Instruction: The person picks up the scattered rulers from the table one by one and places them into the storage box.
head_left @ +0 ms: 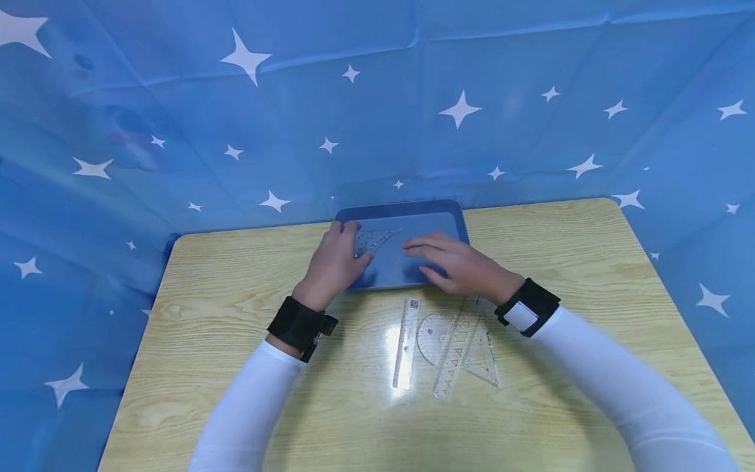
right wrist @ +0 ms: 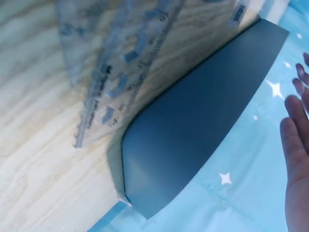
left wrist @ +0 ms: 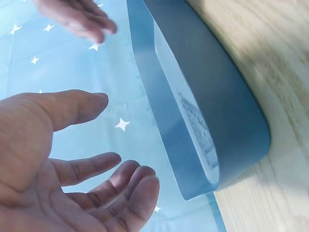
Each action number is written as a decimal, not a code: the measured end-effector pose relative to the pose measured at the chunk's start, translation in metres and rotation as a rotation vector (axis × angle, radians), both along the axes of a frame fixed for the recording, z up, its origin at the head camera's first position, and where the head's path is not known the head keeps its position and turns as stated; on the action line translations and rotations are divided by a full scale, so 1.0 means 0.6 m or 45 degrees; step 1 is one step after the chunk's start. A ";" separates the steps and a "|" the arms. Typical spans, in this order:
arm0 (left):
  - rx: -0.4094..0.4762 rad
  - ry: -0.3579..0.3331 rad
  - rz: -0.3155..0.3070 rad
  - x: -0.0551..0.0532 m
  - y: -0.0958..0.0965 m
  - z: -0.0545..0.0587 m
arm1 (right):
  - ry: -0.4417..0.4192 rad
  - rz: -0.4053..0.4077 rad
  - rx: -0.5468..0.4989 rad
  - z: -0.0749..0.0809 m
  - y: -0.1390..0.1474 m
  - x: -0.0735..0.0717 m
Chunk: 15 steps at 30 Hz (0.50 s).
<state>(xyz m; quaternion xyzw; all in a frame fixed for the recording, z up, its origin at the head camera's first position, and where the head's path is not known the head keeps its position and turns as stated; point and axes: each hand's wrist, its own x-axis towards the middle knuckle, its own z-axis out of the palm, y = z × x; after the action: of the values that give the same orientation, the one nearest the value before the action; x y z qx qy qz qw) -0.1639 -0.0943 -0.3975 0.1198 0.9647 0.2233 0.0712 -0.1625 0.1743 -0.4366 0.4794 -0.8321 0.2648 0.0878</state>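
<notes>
A clear set square (head_left: 370, 241) lies flat in the left part of a shallow blue tray (head_left: 401, 209). My left hand (head_left: 333, 265) hovers at the tray's left side, close to the set square, its fingers loosely bent. Nothing is between that thumb and fingers in the left wrist view. Over the tray's right half, my right hand (head_left: 457, 263) hangs with its fingers extended and holds nothing. In front of the tray lie a clear straight ruler (head_left: 406, 344), a round protractor (head_left: 430, 331), a stencil ruler (head_left: 451, 364) and another set square (head_left: 486, 367); the stencil ruler overlaps its neighbours.
The pieces lie on a wood-grain table (head_left: 224, 328). A blue cloth with white stars (head_left: 383, 118) hangs behind the table and along its sides. The tray's raised wall (left wrist: 227, 96) stands between its inside and the near tabletop.
</notes>
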 end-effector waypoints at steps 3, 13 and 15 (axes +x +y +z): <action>0.012 0.020 0.001 0.007 -0.004 -0.002 | 0.060 0.055 -0.014 -0.001 -0.008 0.011; 0.083 0.064 0.003 0.037 -0.010 -0.010 | 0.113 0.173 -0.042 -0.017 -0.011 0.037; 0.101 0.064 0.005 0.045 -0.012 -0.011 | 0.092 0.192 -0.028 -0.021 -0.012 0.041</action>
<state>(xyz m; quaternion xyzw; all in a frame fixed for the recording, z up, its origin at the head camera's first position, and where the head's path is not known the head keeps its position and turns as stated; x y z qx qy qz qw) -0.1366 -0.1016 -0.4043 0.1261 0.9569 0.2584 0.0418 -0.1380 0.1671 -0.4494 0.5490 -0.7868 0.2624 0.1030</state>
